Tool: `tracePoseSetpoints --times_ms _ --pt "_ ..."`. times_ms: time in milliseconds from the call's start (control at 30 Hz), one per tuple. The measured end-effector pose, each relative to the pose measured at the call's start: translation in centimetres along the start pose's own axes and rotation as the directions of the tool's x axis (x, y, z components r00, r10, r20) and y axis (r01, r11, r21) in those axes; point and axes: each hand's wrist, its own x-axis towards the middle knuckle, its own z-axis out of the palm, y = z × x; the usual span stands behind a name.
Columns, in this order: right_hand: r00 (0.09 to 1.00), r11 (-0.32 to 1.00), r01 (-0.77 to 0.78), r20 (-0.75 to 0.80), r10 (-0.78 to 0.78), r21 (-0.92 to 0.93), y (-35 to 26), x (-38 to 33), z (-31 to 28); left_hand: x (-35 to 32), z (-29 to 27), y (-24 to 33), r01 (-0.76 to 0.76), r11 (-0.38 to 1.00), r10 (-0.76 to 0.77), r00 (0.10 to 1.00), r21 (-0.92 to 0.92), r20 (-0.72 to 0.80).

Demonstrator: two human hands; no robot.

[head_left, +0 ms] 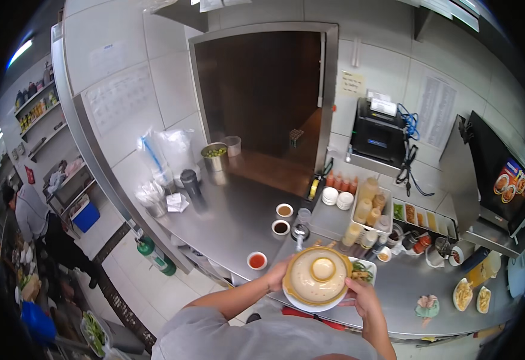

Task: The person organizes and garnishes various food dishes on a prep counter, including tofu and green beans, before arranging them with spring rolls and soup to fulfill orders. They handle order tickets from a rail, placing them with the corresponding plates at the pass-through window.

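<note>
Between my two hands is a lidded clay pot (310,285), cream-yellow with a round knob on its lid, resting on a white plate (318,308) near the counter's front edge. My left hand (279,276) is closed on the plate and pot from the left side. On the right, my right hand (361,296) grips the plate with the thumb up against the pot; the fingers underneath are partly hidden. Just behind it lies a white dish of greens (363,273), partly covered by the pot. A small bowl of red sauce (256,260) stands left of my left hand.
Two cups of dark sauce (281,227) stand farther back on the steel counter (232,240). Squeeze bottles (364,210) fill a white basket behind the pot. To the right are a folded cloth (427,306) and two dishes of food (463,294). Another person (37,222) bends at far left.
</note>
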Motion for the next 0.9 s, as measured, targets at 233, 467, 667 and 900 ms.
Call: tracePoseSetpoints --times_ms 233,467,667,900 --pt "0.988 0.984 -0.054 0.133 0.077 -0.168 0.0 9.8 17.1 -5.6 -18.4 7.0 -0.323 0.946 0.320 0.941 -0.012 -0.109" --pt "0.985 0.991 0.021 0.174 0.003 -0.135 0.8 11.7 20.2 -3.6 -35.5 9.6 -0.456 0.890 0.368 0.682 0.026 -0.632" --pt "0.999 0.998 0.011 -0.044 -0.013 -0.061 1.1 10.8 18.6 2.5 -42.9 11.6 -0.489 0.871 0.324 0.510 0.041 -0.797" --pt "0.970 0.997 0.079 -0.232 -0.076 0.001 1.2 9.3 15.8 9.1 -44.4 14.3 -0.564 0.803 0.319 0.678 -0.191 -0.662"
